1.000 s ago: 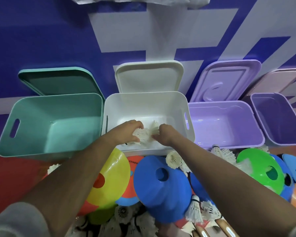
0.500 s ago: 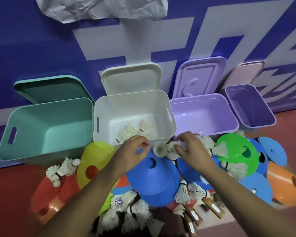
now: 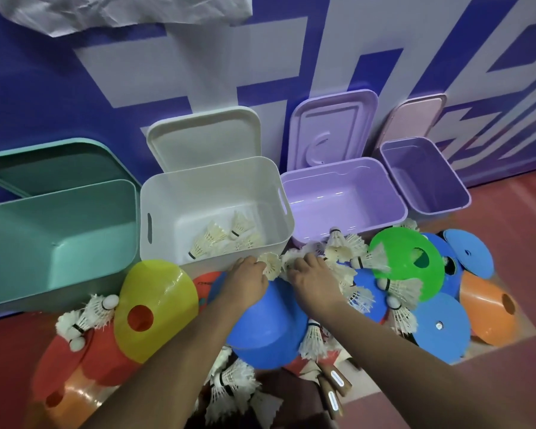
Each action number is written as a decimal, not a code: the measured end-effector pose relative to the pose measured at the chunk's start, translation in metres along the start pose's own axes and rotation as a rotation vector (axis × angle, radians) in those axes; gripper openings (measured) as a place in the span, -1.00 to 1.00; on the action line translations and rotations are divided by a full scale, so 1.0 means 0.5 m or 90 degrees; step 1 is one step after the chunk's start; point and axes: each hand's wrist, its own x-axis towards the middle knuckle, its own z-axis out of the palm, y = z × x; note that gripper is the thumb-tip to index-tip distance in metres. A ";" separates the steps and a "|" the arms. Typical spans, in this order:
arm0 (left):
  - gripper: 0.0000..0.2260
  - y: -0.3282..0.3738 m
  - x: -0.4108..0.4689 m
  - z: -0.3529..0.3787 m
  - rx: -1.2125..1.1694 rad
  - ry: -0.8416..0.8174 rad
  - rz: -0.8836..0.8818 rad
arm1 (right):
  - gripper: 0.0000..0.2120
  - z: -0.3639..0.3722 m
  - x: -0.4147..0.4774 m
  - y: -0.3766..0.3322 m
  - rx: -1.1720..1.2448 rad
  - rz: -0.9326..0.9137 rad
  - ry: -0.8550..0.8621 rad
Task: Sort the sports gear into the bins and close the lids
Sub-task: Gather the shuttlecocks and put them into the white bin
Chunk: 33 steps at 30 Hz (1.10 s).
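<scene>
At far left a teal bin (image 3: 75, 230) stands open, its teal lid (image 3: 53, 165) leaning on the wall behind. On the floor before it lie a few loose shuttles (image 3: 90, 311), a red cone (image 3: 87, 360) and an orange cone (image 3: 72, 397), with a yellow cone (image 3: 161, 292) propped just right of them.

Next comes the white bin (image 3: 198, 196), its white lid (image 3: 203, 137) upright behind. Several binned shuttles (image 3: 223, 239) lie on its floor towards the front right.

Just in front of this bin's right corner the two hands are close together, backs up, above a blue cone (image 3: 270, 332). The left hand (image 3: 248, 280) pinches a shuttle (image 3: 271, 266), fingers curled round its feathers. The right hand (image 3: 313, 280), just beside it, curls its fingers into a second shuttle (image 3: 291, 261) and seems to grip it, though the fingertips are buried in feathers.

Below the forearms lies a shuttle heap (image 3: 232, 385), with racket handles (image 3: 334, 385) just right of it. Strewn shuttles (image 3: 347, 252) run from the right hand to a green cone (image 3: 399, 258), along the front of the open lilac bin (image 3: 338, 187), whose lilac lid (image 3: 331, 128) leans on the wall.

At far right stands a purple bin (image 3: 427, 181) with a pink lid (image 3: 415, 119) behind it. Blue discs (image 3: 440, 329) and a far orange cone (image 3: 489, 317) lie before it.
</scene>
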 end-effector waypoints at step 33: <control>-0.49 0.063 -0.187 -0.040 -0.656 0.104 -0.043 | -0.92 -0.152 -0.101 0.016 0.733 -0.016 0.063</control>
